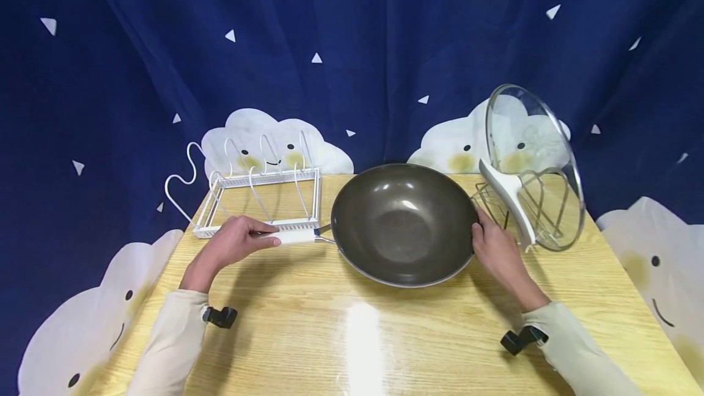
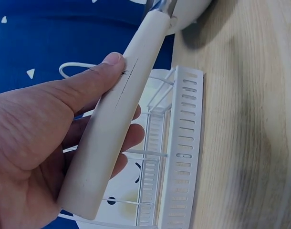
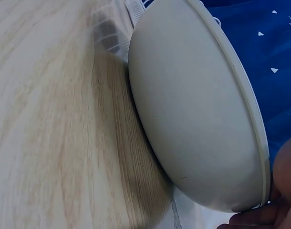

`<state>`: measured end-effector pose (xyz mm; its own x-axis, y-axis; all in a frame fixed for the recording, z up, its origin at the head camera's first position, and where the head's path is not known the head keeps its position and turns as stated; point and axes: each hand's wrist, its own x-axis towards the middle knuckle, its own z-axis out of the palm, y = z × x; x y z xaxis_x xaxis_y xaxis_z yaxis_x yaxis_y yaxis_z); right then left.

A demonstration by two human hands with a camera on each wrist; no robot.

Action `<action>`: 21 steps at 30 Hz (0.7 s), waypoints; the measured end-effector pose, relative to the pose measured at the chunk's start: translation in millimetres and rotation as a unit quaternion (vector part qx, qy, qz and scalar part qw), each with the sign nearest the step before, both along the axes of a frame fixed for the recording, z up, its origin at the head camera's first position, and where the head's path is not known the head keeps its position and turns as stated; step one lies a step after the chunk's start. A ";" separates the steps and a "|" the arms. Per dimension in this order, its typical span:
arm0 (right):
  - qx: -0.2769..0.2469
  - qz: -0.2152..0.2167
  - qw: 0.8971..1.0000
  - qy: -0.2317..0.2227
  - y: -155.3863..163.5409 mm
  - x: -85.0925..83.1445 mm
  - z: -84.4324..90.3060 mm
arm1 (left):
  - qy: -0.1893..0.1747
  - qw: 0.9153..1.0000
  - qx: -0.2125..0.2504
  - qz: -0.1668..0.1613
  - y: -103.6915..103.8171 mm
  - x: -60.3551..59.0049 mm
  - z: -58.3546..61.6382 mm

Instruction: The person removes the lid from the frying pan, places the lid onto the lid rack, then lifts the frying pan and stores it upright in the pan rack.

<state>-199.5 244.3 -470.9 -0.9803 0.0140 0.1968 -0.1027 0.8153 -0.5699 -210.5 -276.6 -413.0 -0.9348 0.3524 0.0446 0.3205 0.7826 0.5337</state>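
Observation:
A wok (image 1: 404,225) with a dark inside and a pale outer wall is at the middle of the table, its white handle (image 2: 119,114) pointing left. My left hand (image 1: 242,240) grips this handle, thumb laid along the top and fingers curled beneath in the left wrist view. At the opposite side of the wok, my right hand (image 1: 497,252) pinches the rim, thumb on top and fingers underneath. In the right wrist view the wok's pale underside (image 3: 193,109) is close over the wood, and only part of the right hand (image 3: 284,191) shows at the lower right corner.
Behind the left hand stands a white wire rack (image 1: 258,225) with upright curved dividers. A glass lid (image 1: 572,157) with a white handle (image 1: 508,194) leans upright in a wire stand (image 1: 555,200) at the right. The wooden table (image 1: 308,329) backs onto a blue curtain (image 1: 352,11).

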 end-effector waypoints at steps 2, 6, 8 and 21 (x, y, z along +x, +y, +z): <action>0.002 0.000 1.000 0.006 0.0 -2.5 -0.8 | 0.004 1.000 -0.001 0.000 0.0 2.0 -0.6; 0.003 0.000 1.000 0.010 -0.8 -6.2 -0.1 | 0.014 1.000 -0.007 0.001 0.1 5.9 -1.4; 0.003 0.000 1.000 0.007 -0.6 -8.1 -0.2 | 0.016 1.000 -0.012 0.006 0.8 7.9 -1.3; -0.015 0.001 1.000 0.011 0.0 -27.5 0.4 | 0.019 1.000 -0.017 0.003 2.0 14.1 0.4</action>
